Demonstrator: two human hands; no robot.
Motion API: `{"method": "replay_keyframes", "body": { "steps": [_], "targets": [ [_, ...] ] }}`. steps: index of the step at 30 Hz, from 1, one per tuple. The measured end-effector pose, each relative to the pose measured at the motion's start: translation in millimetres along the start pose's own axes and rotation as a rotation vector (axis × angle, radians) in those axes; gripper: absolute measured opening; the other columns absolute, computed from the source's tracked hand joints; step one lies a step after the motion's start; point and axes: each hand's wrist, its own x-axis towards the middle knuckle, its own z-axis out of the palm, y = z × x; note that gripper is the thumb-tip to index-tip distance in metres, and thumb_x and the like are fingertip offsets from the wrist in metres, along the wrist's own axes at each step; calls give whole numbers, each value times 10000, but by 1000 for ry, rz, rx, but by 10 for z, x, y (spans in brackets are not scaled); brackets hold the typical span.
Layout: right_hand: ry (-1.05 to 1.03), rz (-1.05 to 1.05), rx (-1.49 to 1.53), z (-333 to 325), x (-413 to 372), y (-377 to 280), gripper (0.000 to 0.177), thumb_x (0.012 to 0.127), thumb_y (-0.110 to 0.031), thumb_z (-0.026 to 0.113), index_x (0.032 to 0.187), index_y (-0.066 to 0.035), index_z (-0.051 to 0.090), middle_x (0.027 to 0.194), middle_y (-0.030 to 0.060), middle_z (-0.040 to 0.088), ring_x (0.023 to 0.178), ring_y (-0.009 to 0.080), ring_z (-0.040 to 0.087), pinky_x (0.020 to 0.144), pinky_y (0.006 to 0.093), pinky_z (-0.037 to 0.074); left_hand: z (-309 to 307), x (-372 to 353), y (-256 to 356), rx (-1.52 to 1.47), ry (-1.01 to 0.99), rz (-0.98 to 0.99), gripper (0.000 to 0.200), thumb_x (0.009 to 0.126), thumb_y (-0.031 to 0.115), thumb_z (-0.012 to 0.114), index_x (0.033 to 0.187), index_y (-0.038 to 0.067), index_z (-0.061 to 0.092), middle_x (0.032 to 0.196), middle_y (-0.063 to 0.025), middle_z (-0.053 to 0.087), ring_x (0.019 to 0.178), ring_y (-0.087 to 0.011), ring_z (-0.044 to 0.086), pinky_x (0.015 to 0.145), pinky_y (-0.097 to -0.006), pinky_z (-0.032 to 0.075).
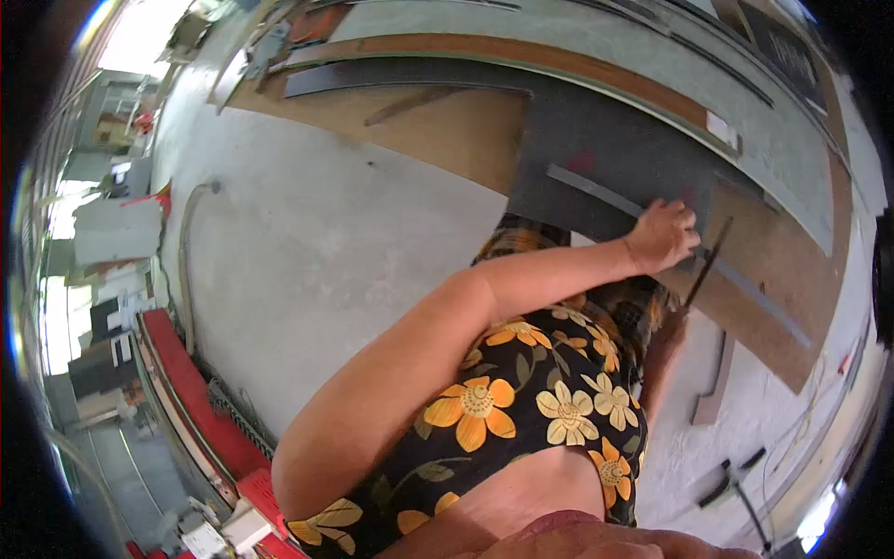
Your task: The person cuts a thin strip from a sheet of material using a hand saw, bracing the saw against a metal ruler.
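Note:
My left hand (663,238) presses down with bent fingers on a long grey strip (596,191), which lies across a dark grey sheet (587,126) and on over a brown board (782,252). Just beside it, my right hand (672,326) is partly hidden behind my clothing and forearm. It is closed around the lower end of a thin dark blade-like tool (712,261), which points up over the brown board, close to the strip. Whether the blade touches the board cannot be made out.
Long brown and metal strips (521,54) run along the far side of the sheet. A bent grey piece (715,382) and a black stand (736,480) are on the floor at the right. At the left are a red bench-like object (200,401) and a hose (189,252).

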Motion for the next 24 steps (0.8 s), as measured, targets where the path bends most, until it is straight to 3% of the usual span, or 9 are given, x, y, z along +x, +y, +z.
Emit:
{"method": "replay_keyframes", "body": {
  "steps": [4, 5, 9, 14, 17, 18, 24],
  "targets": [
    [-14, 22, -503, -65, -347, -350, 335, 920, -131, 570, 1212, 27, 523, 1155, 247, 595, 1089, 402, 564, 903, 394, 459, -89, -8, -12, -25, -57, 7, 270, 758, 297, 744, 964, 133, 684, 947, -62, 580, 976, -259, 558, 803, -435, 471],
    [-28, -67, -467, -56, -399, -560, 300, 913, -89, 553, 1199, -1, 533, 1089, 256, 614, 1025, 426, 580, 855, 416, 476, -110, -16, 0, -52, -60, -8, 304, 767, 310, 738, 1002, 128, 675, 959, -62, 581, 982, -262, 558, 806, -435, 470],
    [20, -38, -346, -56, -347, -387, 261, 920, -36, 460, 1167, 15, 527, 999, 287, 615, 925, 463, 591, 781, 449, 486, -380, -73, -129, 42, -123, -51, 388, 811, 354, 724, 1107, 109, 669, 1042, -78, 592, 1040, -270, 554, 840, -448, 470],
    [-20, 62, -361, -67, -367, -597, 250, 931, -98, 452, 1141, 17, 523, 900, 317, 611, 880, 495, 597, 721, 510, 479, -726, -182, -489, 61, -251, -114, 301, 827, 353, 699, 996, 104, 715, 987, -76, 619, 1014, -259, 583, 850, -448, 471],
    [39, -70, -446, -48, -346, -450, 213, 968, -147, 429, 1029, 33, 524, 765, 264, 572, 662, 389, 568, 607, 439, 451, -852, -197, -554, 54, -313, -111, 309, 822, 357, 707, 993, 100, 720, 970, -81, 625, 995, -263, 596, 842, -435, 477],
    [40, -19, -406, -58, -360, -465, 203, 971, -158, 429, 994, 28, 508, 766, 283, 556, 681, 430, 561, 608, 448, 446, -864, -233, -542, 52, -293, -97, 314, 820, 359, 710, 997, 100, 720, 967, -80, 624, 988, -263, 598, 837, -433, 477],
    [21, -19, -389, -81, -371, -674, 160, 963, -124, 436, 972, 25, 496, 771, 284, 567, 712, 456, 574, 623, 464, 451, -868, -301, -549, 68, -235, -87, 246, 812, 271, 732, 992, 103, 715, 935, -55, 627, 952, -249, 613, 810, -420, 477]
  ]
}}
